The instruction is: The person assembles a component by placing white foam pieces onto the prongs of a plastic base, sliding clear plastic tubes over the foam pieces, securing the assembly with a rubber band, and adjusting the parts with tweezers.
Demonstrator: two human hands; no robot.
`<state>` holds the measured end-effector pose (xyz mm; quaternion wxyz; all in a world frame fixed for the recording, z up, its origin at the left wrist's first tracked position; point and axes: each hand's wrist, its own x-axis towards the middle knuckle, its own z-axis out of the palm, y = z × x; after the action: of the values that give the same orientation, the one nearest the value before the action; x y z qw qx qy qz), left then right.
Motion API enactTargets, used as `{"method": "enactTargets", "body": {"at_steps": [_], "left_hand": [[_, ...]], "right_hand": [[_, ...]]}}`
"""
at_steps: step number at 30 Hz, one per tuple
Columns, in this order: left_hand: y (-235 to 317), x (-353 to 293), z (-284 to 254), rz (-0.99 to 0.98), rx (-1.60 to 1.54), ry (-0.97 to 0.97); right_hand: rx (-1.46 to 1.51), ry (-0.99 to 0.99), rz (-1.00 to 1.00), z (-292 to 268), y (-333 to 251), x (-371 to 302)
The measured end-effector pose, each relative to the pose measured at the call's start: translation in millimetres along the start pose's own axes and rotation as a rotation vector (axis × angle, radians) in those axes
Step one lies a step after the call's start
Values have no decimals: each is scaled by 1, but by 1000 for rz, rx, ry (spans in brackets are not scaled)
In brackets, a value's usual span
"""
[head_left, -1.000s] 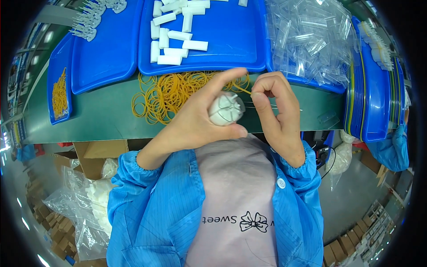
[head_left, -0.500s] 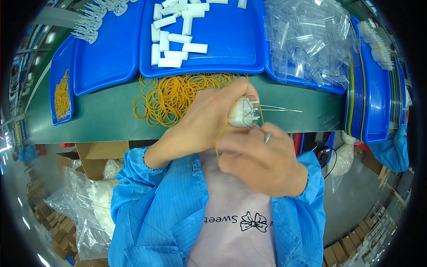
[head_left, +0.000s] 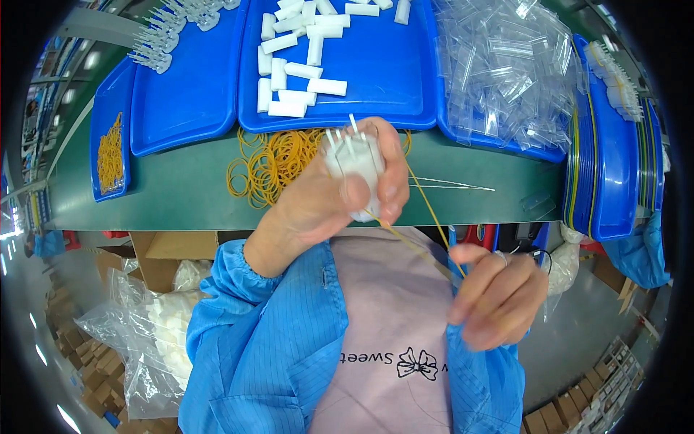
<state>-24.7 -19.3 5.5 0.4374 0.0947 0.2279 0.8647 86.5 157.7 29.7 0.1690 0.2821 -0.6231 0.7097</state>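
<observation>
My left hand point(head_left: 307, 194) is wrapped round a white plastic part point(head_left: 354, 160), whose thin pins stick up and away from me. A yellow rubber band point(head_left: 429, 207) runs taut from this part, its two strands drawn out to the lower right. At their far end the fingers of my right hand point(head_left: 500, 295), a little blurred, are closed on the band. Beyond my left hand lies a pile of loose yellow rubber bands point(head_left: 278, 160) on the green table point(head_left: 173, 189), partly hidden by the hand.
Along the back stand blue trays: one with white cylinders point(head_left: 288, 109), one with clear plastic pieces point(head_left: 506, 72), one with pronged white parts point(head_left: 153, 49). A small blue tray point(head_left: 96, 173) holds more bands. Stacked trays point(head_left: 614, 210) stand right; thin metal points point(head_left: 463, 186) lie nearby.
My right hand has pulled away to the right and toward me, stretching the rubber band. The white part in my left hand has turned, so its pins now point away from me.
</observation>
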Motion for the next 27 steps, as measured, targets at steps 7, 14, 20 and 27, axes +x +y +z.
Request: {"method": "enactTargets", "body": {"at_steps": [7,14,20,27], "left_hand": [[-9,-1,15,176,473,-16],[-15,2,7,422,1396,16],[-17,8,7,279,1104,-26],[-1,8,2,-109,61,39]], "right_hand": [[1133,397,556,-2,26,4],[-248,107,438,11,21,22],[-583,-75,488,4,13,33],[-941,-21,578,-38,27,8]]}}
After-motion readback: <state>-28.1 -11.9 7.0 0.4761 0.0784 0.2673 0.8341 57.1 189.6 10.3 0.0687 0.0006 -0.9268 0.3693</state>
